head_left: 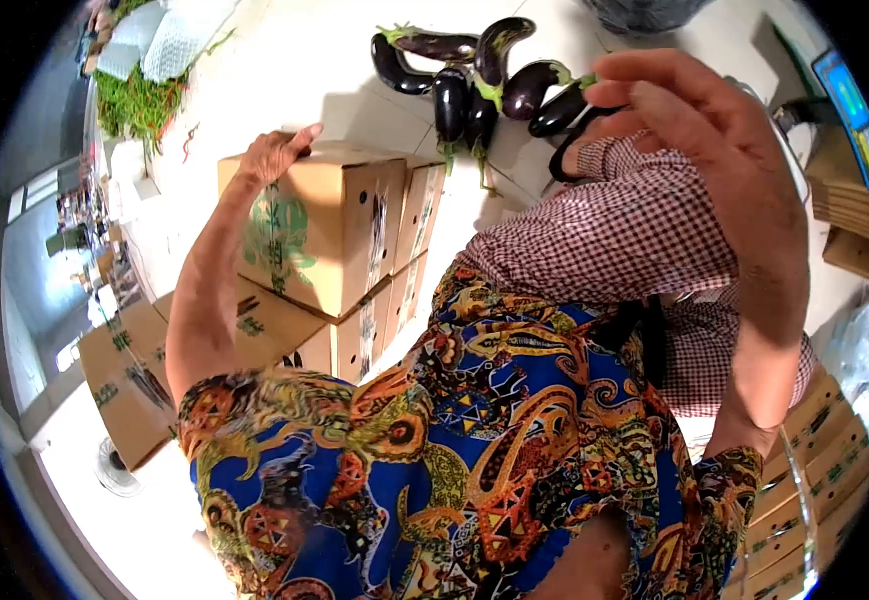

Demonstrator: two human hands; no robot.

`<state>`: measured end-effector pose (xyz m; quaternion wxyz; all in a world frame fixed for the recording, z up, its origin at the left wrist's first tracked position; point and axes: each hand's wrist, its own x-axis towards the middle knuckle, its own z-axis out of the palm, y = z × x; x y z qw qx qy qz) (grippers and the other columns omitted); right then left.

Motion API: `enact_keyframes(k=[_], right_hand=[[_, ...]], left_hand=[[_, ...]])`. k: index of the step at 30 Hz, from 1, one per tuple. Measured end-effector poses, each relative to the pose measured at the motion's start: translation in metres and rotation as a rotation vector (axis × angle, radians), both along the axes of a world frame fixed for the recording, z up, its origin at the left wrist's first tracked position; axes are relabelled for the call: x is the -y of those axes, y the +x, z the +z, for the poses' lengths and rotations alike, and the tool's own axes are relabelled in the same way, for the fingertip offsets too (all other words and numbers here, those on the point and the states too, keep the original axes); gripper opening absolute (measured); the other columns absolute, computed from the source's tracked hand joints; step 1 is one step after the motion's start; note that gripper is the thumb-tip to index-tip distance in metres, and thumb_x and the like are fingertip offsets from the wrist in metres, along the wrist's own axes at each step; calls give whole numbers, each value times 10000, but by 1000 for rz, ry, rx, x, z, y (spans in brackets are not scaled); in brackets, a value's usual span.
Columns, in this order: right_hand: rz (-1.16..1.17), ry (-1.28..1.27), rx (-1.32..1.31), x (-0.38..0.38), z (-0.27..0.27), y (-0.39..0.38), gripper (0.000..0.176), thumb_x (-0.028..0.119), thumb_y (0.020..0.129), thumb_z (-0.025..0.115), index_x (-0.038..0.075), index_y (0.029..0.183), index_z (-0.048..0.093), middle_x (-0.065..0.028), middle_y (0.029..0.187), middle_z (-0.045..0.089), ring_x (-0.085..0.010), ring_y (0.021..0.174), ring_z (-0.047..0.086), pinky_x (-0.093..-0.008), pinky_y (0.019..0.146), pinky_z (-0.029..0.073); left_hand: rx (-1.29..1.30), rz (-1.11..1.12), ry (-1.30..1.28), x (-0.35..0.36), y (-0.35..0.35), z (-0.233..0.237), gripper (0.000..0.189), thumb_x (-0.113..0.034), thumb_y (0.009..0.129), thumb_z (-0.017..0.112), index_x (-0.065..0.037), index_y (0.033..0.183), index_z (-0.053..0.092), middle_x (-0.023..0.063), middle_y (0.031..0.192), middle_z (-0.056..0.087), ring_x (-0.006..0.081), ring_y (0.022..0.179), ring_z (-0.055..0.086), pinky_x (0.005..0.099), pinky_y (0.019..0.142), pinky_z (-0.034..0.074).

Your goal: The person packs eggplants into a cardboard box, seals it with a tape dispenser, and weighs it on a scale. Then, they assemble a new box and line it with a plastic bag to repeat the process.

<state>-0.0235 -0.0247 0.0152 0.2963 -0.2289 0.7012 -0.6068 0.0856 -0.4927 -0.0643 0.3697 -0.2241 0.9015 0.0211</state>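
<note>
My left hand [275,155] rests on the top of a closed cardboard box [305,235] with green print, its thumb held away from the fingers. On the right, my right hand [690,105] is raised near the camera above my checkered trouser leg, its fingers curved and apart, with nothing in it. Several dark purple eggplants [452,105] with green stems lie on the pale tiled floor between my hands. The eggplant [560,108] at the right end of the group is nearest to my right hand and partly hidden behind it.
More printed boxes [130,380] stand at the left, and others [795,500] are stacked at the lower right. Green and red peppers [140,105] lie at the upper left. A black bag [645,12] is at the top, and a bright screen [852,120] at the right.
</note>
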Motion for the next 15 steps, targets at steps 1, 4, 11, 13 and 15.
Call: enact_keyframes(k=[1,4,11,13,15], right_hand=[[-52,31,10,-13,-1,-2,318,241,979,482,39,1193,603,-74,1050,674,-101,896,619,-228,809,476],[-109,85,4,-35,-1,-8,329,244,989,449,36,1192,603,-70,1064,672,-80,929,610,-203,819,453],[-203,158,-27,-78,6,7,351,253,998,437,36,1239,572,-82,1103,662,-91,926,621,-210,824,464],[-309,158,-21,-90,5,1,340,268,994,452,51,1212,598,-73,1077,677,-89,891,635,-208,791,475],[-385,104,20,-104,-1,-4,349,280,994,458,53,1221,595,-67,1089,677,-89,898,640,-207,779,478]], left_hand=[[6,-14,28,-4,-4,-2,771,-763,829,361,-101,1034,698,148,1032,680,334,1066,598,393,984,439],[122,-89,37,3,-5,-3,777,-767,835,338,-90,936,705,149,962,682,333,1025,605,415,964,441],[-189,-559,87,-45,-12,-33,350,-361,941,477,-90,1127,597,106,1118,619,291,1022,597,391,936,463],[-244,-337,362,-123,-22,-40,343,-262,974,433,-112,1267,531,74,1308,548,254,1131,564,364,1013,436],[-267,281,835,-144,-4,-101,342,-215,965,466,-107,1284,524,71,1341,528,238,1166,546,368,999,445]])
